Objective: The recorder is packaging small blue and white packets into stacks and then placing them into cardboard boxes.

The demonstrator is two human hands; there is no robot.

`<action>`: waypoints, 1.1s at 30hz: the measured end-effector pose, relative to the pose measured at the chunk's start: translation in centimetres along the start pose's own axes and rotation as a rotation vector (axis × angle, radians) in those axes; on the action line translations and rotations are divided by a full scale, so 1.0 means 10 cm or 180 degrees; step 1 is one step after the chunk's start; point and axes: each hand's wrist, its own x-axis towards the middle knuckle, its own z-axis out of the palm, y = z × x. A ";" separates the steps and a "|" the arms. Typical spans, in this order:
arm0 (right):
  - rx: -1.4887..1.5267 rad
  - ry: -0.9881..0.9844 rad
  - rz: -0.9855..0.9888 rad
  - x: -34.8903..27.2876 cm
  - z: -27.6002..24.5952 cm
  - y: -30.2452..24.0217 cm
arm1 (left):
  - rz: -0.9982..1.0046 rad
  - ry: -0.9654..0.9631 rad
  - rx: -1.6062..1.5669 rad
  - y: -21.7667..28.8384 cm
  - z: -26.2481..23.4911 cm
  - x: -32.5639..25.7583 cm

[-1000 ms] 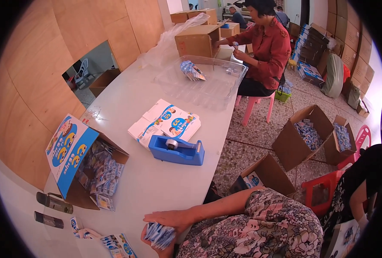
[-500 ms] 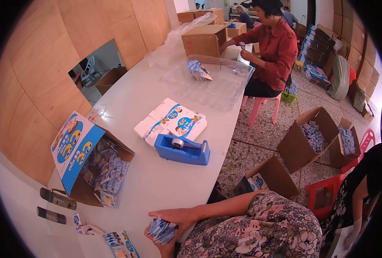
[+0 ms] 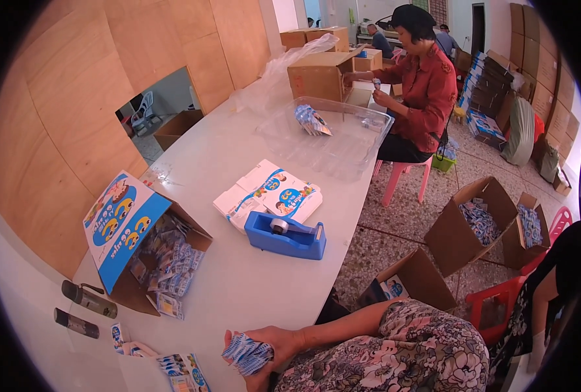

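Observation:
A bundle of small blue-and-white striped packets is held over the table's near edge between my two hands. My right hand comes in from the right under a floral sleeve and is closed along the bundle's right side. Below it, partly cut off by the lower edge, my left hand grips the packets from underneath. Left of the hands, a printed card display with similar packets lies flat. Beyond it, an opened printed carton lies tipped with many loose packets spilling toward its mouth.
A blue tape dispenser stands beside flat printed cartons. Two dark bottles lie at the left. A clear plastic tray holds a packet bundle. Across the table, a person handles small things by a cardboard box. Packet-filled boxes stand on the floor.
The packet bundle has turned so more of its striped face shows, and my right thumb no longer stretches over its top. The whole view has shifted slightly.

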 end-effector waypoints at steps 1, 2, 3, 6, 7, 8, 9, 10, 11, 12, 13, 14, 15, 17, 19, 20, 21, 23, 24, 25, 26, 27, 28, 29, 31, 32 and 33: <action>-0.0139 0.0149 0.0013 -0.03 0.01 0.00 | -0.0101 -0.0019 0.0011 -0.08 -0.08 -0.02; -0.0141 0.0173 0.0029 -0.07 -0.01 0.01 | -0.0204 -0.0039 0.0024 -0.16 -0.16 -0.05; -0.0343 0.0150 0.0139 -0.08 -0.02 0.03 | -0.0292 -0.0035 0.0051 -0.20 -0.25 -0.09; -0.0651 -0.0006 0.0277 0.00 -0.11 -0.07 | -0.0555 -0.0015 0.0116 -0.20 -0.30 -0.13; -0.0765 -0.0146 0.0299 0.04 -0.16 -0.14 | -0.0559 0.0009 0.0116 -0.13 -0.18 -0.14; -0.0751 -0.0134 0.0314 0.05 -0.20 -0.17 | 0.0082 0.0035 0.0189 0.19 0.25 -0.06; -0.0989 -0.0179 0.0264 0.10 -0.21 -0.21 | 0.0762 0.0096 0.0277 0.43 0.48 -0.02; -0.1263 -0.0167 0.0220 0.11 -0.26 -0.23 | 0.0767 0.0068 0.0280 0.47 0.50 0.00; -0.1261 -0.0152 0.0236 0.10 -0.30 -0.22 | 0.0755 0.0318 0.0570 0.51 0.50 0.01; -0.1071 -0.0160 0.0061 0.08 -0.34 -0.19 | 0.0743 0.0571 0.0862 0.55 0.50 0.03; -0.0880 -0.0168 -0.0116 0.07 -0.36 -0.16 | 0.0728 0.0563 0.0863 0.59 0.52 0.04; -0.0871 -0.0168 -0.0115 0.05 -0.36 -0.12 | 0.0695 0.0220 0.1034 0.64 0.55 0.07; -0.0743 -0.0129 -0.0260 0.02 -0.33 -0.07 | 0.0661 -0.0125 0.1203 0.67 0.58 0.09; -0.0608 -0.0086 -0.0408 -0.04 -0.28 0.04 | 0.0428 -0.0017 0.1531 0.72 0.62 0.10; -0.0388 -0.0239 -0.0151 -0.08 -0.29 0.13 | 0.0203 0.0085 0.1856 0.69 0.61 0.12; -0.0373 -0.0232 -0.0150 -0.09 -0.29 0.12 | 0.0160 0.0048 0.1944 0.66 0.59 0.11; -0.0605 -0.0166 -0.0287 -0.11 -0.29 0.11 | 0.0116 0.0010 0.2031 0.65 0.57 0.10; -0.0828 -0.0100 -0.0429 -0.10 -0.28 0.10 | 0.0123 0.0137 0.2034 0.63 0.60 0.10; -0.0684 -0.0106 -0.0410 -0.09 -0.27 0.08 | 0.0142 0.0266 0.2024 0.62 0.63 0.10; -0.0540 -0.0113 -0.0390 -0.08 -0.26 0.08 | 0.0144 0.0274 0.2033 0.59 0.62 0.09; -0.0536 -0.0116 -0.0393 -0.08 -0.26 0.08 | 0.0179 0.0360 0.1882 0.55 0.62 0.09; -0.0414 -0.0131 -0.0331 -0.09 -0.25 0.08 | 0.0215 0.0447 0.1731 0.52 0.62 0.08; -0.0291 -0.0147 -0.0269 -0.09 -0.24 0.08 | 0.0216 0.0454 0.1733 0.50 0.62 0.06; -0.0295 -0.0119 -0.0257 -0.10 -0.26 0.05 | 0.0241 0.0408 0.1647 0.50 0.65 0.05; -0.0012 -0.0139 -0.0226 -0.13 -0.30 -0.01 | 0.0244 0.0328 0.1555 0.49 0.65 0.07; 0.0001 -0.0155 -0.0234 -0.08 -0.32 -0.09 | 0.0391 0.0193 0.1652 0.52 0.62 0.06; -0.0315 -0.0273 -0.0227 -0.04 -0.34 -0.18 | 0.0533 0.0100 0.1746 0.55 0.61 0.01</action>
